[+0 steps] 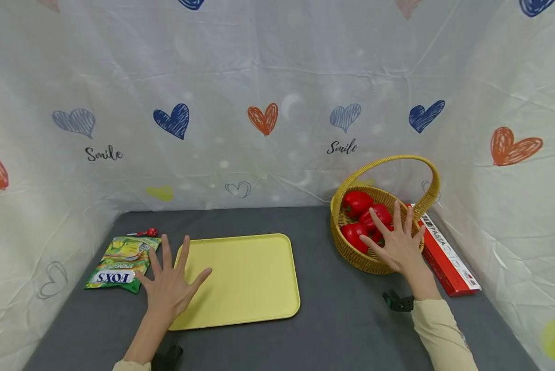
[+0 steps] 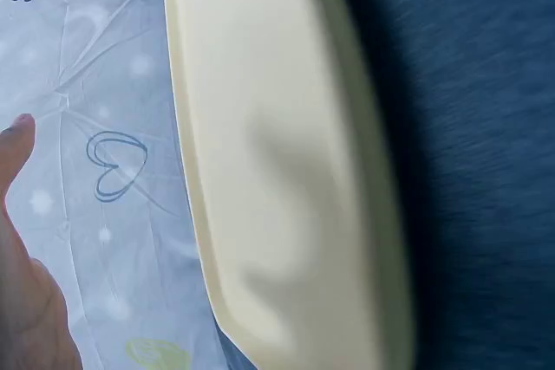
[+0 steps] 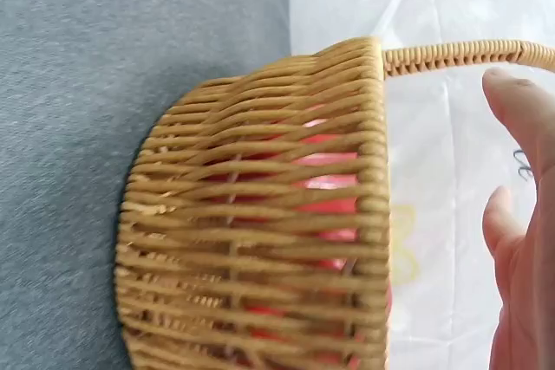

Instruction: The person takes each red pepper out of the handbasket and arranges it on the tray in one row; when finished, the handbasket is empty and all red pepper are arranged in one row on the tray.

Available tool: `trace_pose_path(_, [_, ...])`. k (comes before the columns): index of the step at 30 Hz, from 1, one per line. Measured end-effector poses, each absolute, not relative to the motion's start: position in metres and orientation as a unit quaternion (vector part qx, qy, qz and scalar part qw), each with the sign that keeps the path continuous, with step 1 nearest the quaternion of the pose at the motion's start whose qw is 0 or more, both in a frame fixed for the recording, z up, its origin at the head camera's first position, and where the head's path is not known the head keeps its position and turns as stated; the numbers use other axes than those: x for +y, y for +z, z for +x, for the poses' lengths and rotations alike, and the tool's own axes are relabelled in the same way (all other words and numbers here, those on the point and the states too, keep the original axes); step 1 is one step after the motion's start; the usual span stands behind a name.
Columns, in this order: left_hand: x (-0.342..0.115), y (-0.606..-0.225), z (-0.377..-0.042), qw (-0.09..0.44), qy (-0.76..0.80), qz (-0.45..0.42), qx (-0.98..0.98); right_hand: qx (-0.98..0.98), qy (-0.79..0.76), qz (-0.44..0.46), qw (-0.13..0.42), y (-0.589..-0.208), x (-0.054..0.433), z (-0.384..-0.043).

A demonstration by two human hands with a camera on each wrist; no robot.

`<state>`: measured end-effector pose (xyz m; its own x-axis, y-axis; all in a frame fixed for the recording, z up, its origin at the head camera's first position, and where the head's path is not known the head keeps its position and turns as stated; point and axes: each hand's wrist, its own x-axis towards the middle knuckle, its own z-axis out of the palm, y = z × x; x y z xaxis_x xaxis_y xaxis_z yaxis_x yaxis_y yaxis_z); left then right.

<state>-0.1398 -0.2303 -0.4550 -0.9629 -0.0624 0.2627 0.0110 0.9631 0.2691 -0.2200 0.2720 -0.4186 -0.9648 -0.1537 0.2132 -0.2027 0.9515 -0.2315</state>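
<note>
My left hand (image 1: 168, 288) is spread wide over the left edge of a yellow tray (image 1: 245, 278), holding nothing; in the left wrist view its shadow falls on the tray (image 2: 251, 67). With fingers splayed, my right hand (image 1: 400, 245) hovers over the near side of a wicker basket (image 1: 363, 262) with a tall arched handle. Inside the basket lie several red bell peppers (image 1: 357, 203). The right wrist view shows the woven basket wall (image 3: 260, 188) close by, with the right hand (image 3: 525, 240) beyond its rim and red showing through the gaps.
Left of the tray lies a green FOX'S candy bag (image 1: 119, 263), with a small red-headed item (image 1: 151, 232) behind it. A red pasta box (image 1: 449, 263) lies right of the basket. A white curtain (image 1: 258, 67) printed with hearts surrounds the grey table (image 1: 323, 319).
</note>
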Motion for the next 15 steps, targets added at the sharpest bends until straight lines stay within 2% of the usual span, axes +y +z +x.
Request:
trace_pose_path(3, [-0.236, -0.458, -0.123, 0.109, -0.166, -0.001, -0.980, -0.979, 0.142, 0.110, 0.099, -0.424, 0.276, -0.216])
trace_pose_path(8, [-0.257, -0.460, -0.102, 0.002, -0.282, -0.039, -0.959, -0.955, 0.232, 0.165, 0.079, -0.433, 0.285, -0.214])
trace_pose_path(10, [-0.270, -0.462, -0.098, -0.023, -0.318, -0.070, -0.945, -0.939, 0.283, 0.183, 0.062, -0.434, 0.289, -0.214])
trace_pose_path(15, [-0.300, -0.472, -0.097, -0.034, -0.339, -0.180, -0.923, -0.914, 0.344, 0.211, 0.050, -0.437, 0.298, -0.218])
